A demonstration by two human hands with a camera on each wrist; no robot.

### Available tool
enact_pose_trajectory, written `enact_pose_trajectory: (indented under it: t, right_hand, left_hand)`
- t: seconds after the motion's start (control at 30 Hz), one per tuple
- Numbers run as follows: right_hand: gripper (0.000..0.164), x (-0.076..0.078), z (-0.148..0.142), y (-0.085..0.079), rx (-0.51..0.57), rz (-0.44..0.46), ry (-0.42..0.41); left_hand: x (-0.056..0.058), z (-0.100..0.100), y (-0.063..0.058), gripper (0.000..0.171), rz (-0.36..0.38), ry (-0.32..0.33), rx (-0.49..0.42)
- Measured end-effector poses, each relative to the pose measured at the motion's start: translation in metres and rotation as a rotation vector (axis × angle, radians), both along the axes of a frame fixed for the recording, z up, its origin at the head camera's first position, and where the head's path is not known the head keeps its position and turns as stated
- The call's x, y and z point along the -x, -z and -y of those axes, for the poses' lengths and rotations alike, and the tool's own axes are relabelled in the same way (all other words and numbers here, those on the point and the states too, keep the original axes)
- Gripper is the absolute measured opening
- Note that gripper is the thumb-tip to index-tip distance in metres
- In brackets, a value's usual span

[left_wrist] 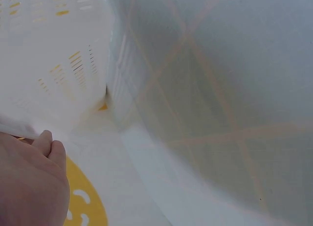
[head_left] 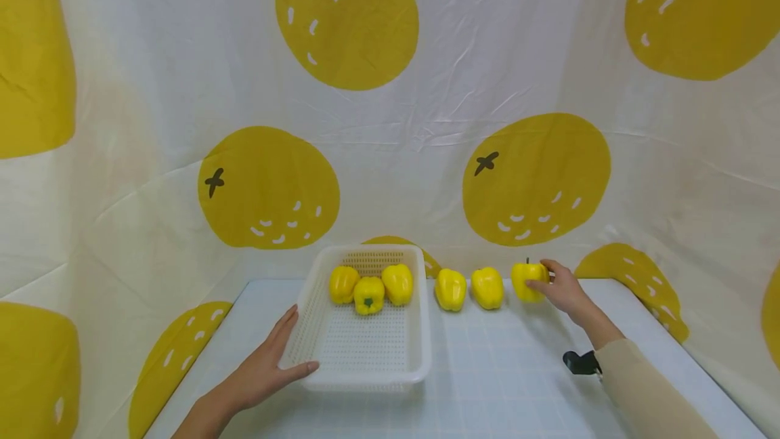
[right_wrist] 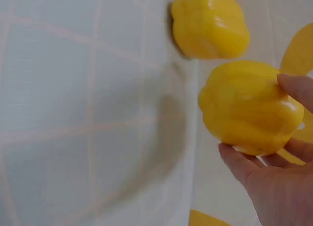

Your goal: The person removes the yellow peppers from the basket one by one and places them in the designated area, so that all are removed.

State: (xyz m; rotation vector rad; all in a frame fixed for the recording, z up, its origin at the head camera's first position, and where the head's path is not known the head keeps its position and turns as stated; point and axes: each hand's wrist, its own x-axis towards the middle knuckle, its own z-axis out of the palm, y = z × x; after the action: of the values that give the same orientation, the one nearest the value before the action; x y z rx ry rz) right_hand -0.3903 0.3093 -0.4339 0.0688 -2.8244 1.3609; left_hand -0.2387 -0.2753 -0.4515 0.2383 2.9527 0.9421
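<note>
L hand [head_left: 262,366], fingers spread, touched the white rectangular perforated plastic basket [head_left: 362,379] at its near-L corner, prob. best kept steady. R of two glossy yellow bell peppers [head_left: 451,290], a third yellow bell pepper [head_left: 524,280] was pinched in R hand [head_left: 564,290]; light side grip prob. suited.

You were in a makeshift booth; whether it stood in a home or a workplace could not be told. A white curtain [head_left: 396,154] with big yellow fruit prints [head_left: 536,181] hung beyond your left hand [head_left: 262,364] and right hand [head_left: 567,290], wrapping round both sides, and a pale checked tabletop [head_left: 487,371] lay below them.
</note>
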Motion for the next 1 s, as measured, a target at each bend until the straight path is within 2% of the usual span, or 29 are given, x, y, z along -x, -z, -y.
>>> enact_pose_trajectory:
  t: [0.4, 0.57, 0.87, 1.0]
  right_hand:
    - [0.085, 0.014, 0.001, 0.024, 0.006, 0.058, -0.025]
    - [0.085, 0.016, -0.004, 0.028, 0.006, 0.073, -0.051]
    - [0.076, 0.016, -0.006, 0.033, 0.075, 0.065, -0.061]
    - [0.075, 0.021, -0.005, 0.037, 0.081, 0.086, -0.061]
  left_hand:
    - [-0.004, 0.0, 0.0, 0.114, -0.008, -0.01, -0.002]
    - [-0.004, -0.001, -0.001, 0.114, 0.001, -0.012, 0.001]
    - [-0.002, -0.002, -0.001, 0.113, -0.006, -0.002, -0.003]
    - [-0.001, -0.002, 0.0, 0.113, 0.001, -0.009, -0.006]
